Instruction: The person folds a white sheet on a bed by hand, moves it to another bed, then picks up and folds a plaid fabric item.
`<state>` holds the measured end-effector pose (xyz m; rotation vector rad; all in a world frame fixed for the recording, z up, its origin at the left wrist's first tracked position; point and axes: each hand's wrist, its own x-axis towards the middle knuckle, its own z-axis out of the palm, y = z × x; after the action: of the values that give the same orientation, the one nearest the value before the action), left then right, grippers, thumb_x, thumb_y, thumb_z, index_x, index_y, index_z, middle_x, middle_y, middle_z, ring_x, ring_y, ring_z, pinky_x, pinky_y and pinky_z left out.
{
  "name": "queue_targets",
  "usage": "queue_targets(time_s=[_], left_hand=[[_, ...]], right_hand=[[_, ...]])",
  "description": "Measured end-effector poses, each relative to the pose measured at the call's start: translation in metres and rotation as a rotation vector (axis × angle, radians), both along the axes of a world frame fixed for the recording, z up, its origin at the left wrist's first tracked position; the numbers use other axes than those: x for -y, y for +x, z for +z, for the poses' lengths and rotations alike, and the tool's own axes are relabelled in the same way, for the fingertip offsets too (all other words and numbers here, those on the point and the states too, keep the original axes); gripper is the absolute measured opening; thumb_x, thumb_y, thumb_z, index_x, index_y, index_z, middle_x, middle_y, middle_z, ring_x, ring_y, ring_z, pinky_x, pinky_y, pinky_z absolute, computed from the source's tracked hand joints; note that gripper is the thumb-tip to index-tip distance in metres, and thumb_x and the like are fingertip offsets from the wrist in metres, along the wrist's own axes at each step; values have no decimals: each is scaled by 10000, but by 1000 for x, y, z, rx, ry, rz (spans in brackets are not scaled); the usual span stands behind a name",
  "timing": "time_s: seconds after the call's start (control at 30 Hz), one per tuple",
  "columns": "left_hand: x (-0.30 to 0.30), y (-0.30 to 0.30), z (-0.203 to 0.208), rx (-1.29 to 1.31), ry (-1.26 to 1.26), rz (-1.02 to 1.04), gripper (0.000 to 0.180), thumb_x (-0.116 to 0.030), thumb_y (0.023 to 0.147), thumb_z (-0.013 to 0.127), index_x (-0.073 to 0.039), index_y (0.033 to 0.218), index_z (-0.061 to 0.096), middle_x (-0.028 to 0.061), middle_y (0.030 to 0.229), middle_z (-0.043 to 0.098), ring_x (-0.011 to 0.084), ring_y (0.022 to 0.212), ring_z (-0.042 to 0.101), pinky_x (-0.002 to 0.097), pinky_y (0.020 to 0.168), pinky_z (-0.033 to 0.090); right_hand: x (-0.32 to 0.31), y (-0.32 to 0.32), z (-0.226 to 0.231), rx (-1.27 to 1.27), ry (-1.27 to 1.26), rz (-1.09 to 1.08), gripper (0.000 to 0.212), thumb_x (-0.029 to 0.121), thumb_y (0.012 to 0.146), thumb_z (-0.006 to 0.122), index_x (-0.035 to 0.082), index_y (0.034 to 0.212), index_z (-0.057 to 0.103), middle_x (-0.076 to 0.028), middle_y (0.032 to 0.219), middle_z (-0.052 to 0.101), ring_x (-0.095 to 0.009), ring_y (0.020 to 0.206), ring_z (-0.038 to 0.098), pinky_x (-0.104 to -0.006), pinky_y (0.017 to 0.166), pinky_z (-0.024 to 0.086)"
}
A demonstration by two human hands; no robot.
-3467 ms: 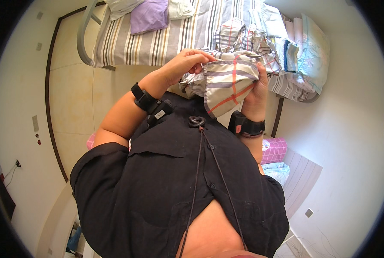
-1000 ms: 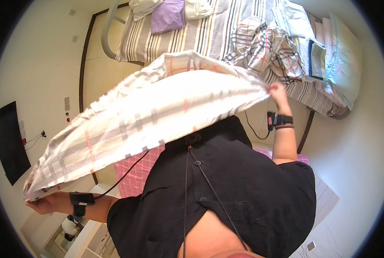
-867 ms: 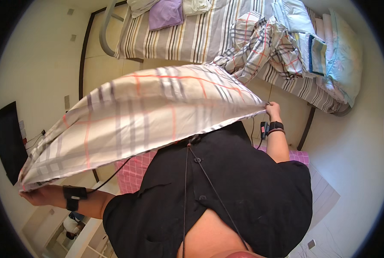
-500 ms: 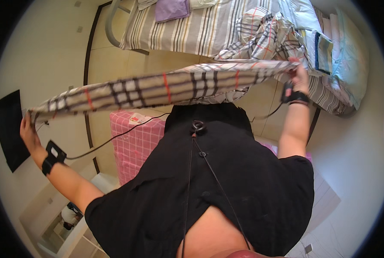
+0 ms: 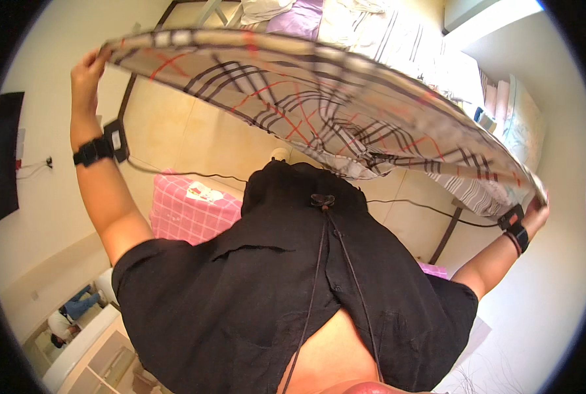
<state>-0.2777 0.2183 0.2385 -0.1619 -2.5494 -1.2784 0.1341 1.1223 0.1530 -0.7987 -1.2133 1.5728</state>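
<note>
A large, thin plaid cloth [image 5: 273,98], beige with black, white and red lines, is stretched out in the air before me. My left hand [image 5: 87,75] is raised at the far left, its fingers closed on one corner. At the right, lower down, my right hand [image 5: 537,213] pinches the opposite corner, its fingertips partly hidden. The upper edge between the hands is drawn into a long, slightly blurred arc. Below it the cloth billows and gathers in folds near my legs. Each wrist wears a black strap with a small cabled box.
Beyond the cloth stands a bed with a striped sheet [image 5: 405,49], a purple folded cloth [image 5: 294,21] and a pale blue pillow [image 5: 524,121]. A pink checked cover [image 5: 198,213] lies behind my left side. Low left are a shelf unit [image 5: 99,358] and a person [image 5: 69,322].
Both hands have spread the cloth wider. My left hand rose, while my right moved outward and down. The narrow, taut strip has opened into a broad billowing sheet, off the bed's heap.
</note>
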Motion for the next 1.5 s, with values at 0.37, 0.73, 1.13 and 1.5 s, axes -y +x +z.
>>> queue_targets(time_s=[0.37, 0.73, 1.13, 1.5], left_hand=[[-279, 26, 44, -277, 220, -1357, 154, -57, 737, 533, 37, 858, 548, 109, 783, 581, 182, 702, 564, 295, 653, 463], [-280, 38, -66, -52, 447, -1168, 272, -295, 729, 642, -36, 710, 562, -2, 544, 466, 43, 489, 360, 212, 411, 272], [-266, 93, -184, 415, 150, -922, 440, -336, 720, 568, -72, 1064, 493, 174, 920, 570, 335, 851, 548, 391, 733, 433], [-254, 101, -212, -354, 472, -693, 113, 8, 687, 514, -77, 758, 491, 69, 652, 540, 245, 505, 542, 354, 465, 436]], right_hand=[[449, -205, 102, 253, 901, 753, 545, 422, 818, 456, 1, 1160, 403, -135, 1106, 480, -177, 1054, 412, -316, 903, 282], [467, -234, 122, 417, 938, 175, 241, 168, 836, 525, -36, 715, 567, -3, 614, 541, -37, 556, 452, -162, 488, 359], [533, -298, 195, 403, 1138, 122, 279, 249, 833, 517, -20, 860, 582, -61, 757, 598, -110, 653, 561, -188, 589, 426], [502, -298, 224, 210, 949, 121, 254, 211, 814, 547, -43, 818, 557, -89, 746, 595, -139, 634, 585, -215, 521, 470]])
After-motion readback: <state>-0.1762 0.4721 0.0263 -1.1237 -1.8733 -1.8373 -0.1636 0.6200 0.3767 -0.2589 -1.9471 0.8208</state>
